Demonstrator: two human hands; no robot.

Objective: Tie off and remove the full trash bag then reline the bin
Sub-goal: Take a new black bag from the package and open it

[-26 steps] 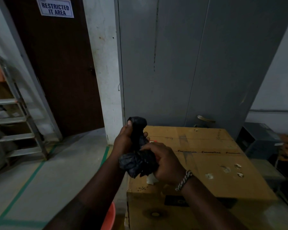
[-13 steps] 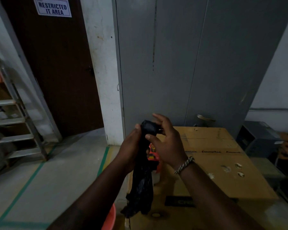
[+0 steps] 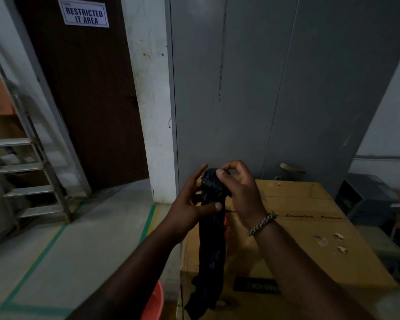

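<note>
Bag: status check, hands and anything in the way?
Right hand pinches bag at top; left hand pinches it lower. Bag hangs limp, long strip, before box. Bin rim beside bag's tail; nothing between.

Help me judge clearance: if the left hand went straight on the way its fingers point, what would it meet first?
The left hand points its fingers up and forward, beside the top of the black trash bag; it would probably meet the grey cabinet first, though depth is unclear.

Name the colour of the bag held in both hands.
Black. The bag shows best in the head view, hanging against the tan cardboard box.
</note>
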